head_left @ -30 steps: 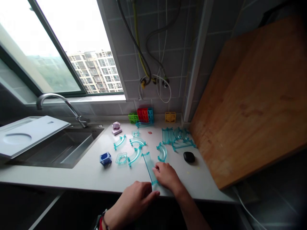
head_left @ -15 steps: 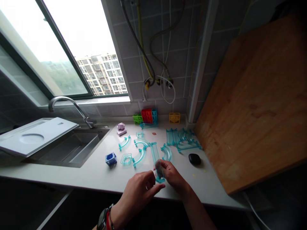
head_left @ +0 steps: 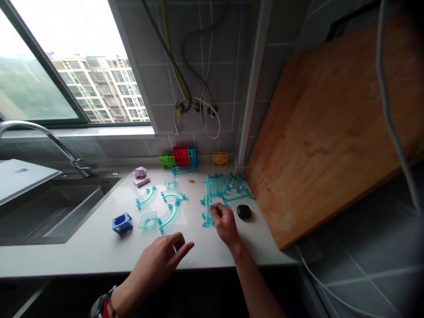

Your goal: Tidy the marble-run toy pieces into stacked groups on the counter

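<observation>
My right hand (head_left: 225, 221) pinches the right side of a straight translucent teal track piece (head_left: 208, 201), low over the counter. Near the counter's front edge, my left hand (head_left: 162, 254) holds nothing, its thumb stretched out apart from the half-curled fingers. Curved teal track pieces (head_left: 174, 194) and a teal square frame piece (head_left: 149, 221) lie beyond it. Farther left sits a blue cube block (head_left: 122, 223). More teal track pieces (head_left: 218, 184) are grouped behind my right hand, some partly hidden by the straight piece.
A black rounded object (head_left: 244, 212) lies right of my right hand. Red blocks (head_left: 181, 156), a green block (head_left: 167, 161) and a yellow block (head_left: 220, 159) stand by the wall. A wooden board (head_left: 331, 132) leans at right; the sink (head_left: 79, 203) is at left.
My right hand has carried the straight track piece away from my left hand, forward and right toward the grouped pieces. My left hand has let go of nothing visible. The view has turned right.
</observation>
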